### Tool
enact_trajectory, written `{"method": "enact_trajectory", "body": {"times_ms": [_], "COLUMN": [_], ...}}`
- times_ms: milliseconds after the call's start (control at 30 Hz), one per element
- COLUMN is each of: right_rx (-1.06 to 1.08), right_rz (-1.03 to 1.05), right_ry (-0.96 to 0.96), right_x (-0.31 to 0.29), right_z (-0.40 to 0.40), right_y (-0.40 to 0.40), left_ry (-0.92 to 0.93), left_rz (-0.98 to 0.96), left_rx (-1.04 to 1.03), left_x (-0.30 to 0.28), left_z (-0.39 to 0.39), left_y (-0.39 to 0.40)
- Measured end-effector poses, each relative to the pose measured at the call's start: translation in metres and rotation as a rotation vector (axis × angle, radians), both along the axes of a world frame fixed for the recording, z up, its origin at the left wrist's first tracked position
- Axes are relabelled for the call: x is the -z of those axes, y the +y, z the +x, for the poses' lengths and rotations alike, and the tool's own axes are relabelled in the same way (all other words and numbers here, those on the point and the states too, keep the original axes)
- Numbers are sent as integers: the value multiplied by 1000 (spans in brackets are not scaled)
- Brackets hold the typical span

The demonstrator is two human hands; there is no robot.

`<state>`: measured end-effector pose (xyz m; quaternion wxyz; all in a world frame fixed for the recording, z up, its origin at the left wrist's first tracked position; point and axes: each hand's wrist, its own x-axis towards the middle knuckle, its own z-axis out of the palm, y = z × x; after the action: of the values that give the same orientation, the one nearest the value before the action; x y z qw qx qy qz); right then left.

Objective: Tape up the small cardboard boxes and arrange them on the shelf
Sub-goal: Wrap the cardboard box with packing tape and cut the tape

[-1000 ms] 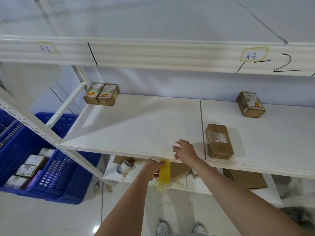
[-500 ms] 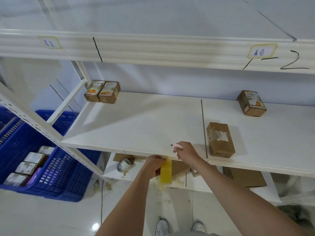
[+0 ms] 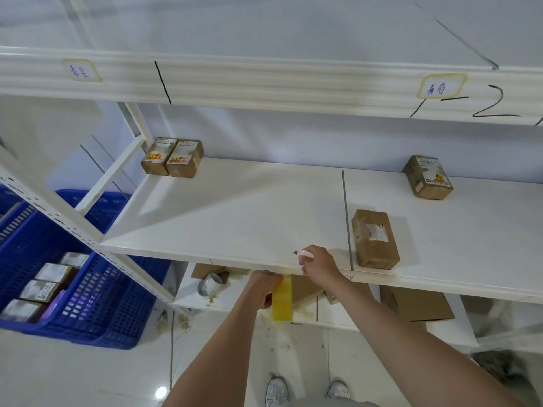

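Head view: left hand (image 3: 261,286) gripping a yellow tape roll (image 3: 282,302) just below the shelf (image 3: 235,218) front edge. Right hand (image 3: 318,262) just beside it on the edge, fingers curled round a small pink cutter (image 3: 305,254). Right of those fingers, close by, a taped cardboard box (image 3: 374,237); three more boxes farther back.

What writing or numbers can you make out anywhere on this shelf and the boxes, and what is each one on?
"青岛", handwritten, as best it reads: right paper label on the upper shelf rail.
"2", after a slash and a dash, in black marker: rail beside that label.
Left paper label: handwritten characters, too unclear to read.
Box labels, shelf and blue crate: too small.
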<state>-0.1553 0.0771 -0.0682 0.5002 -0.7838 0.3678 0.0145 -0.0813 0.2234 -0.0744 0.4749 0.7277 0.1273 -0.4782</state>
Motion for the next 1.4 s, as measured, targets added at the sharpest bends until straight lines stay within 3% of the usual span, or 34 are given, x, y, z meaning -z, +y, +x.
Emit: {"method": "enact_trajectory", "body": {"times_ms": [100, 300, 600, 833, 1000, 1100, 1233, 1400], "right_rx": [29, 71, 37, -19, 10, -6, -37, -101], "right_rz": [-11, 5, 10, -33, -1, -4, -25, -25], "right_ry": [5, 9, -17, -26, -28, -20, -22, -56], "right_x": [1, 4, -1, -6, -7, -6, -4, -6], "right_z": [-2, -3, 1, 3, 0, -2, -4, -2], "right_y": [-6, -14, -4, 2, -3, -6, -2, 10], "left_ry": [-77, -4, -205, -42, 92, 141, 123, 176], "left_rz": [-46, -209, -10, -91, 31, -81, -56, -18], "left_rx": [54, 117, 278, 258, 265, 209, 284, 230], "left_x": [6, 16, 22, 26, 33, 37, 27, 39], "left_z": [-3, -9, -6, -10, -22, -28, -26, -23], "left_y": [2, 15, 10, 16, 29, 27, 30, 50]}}
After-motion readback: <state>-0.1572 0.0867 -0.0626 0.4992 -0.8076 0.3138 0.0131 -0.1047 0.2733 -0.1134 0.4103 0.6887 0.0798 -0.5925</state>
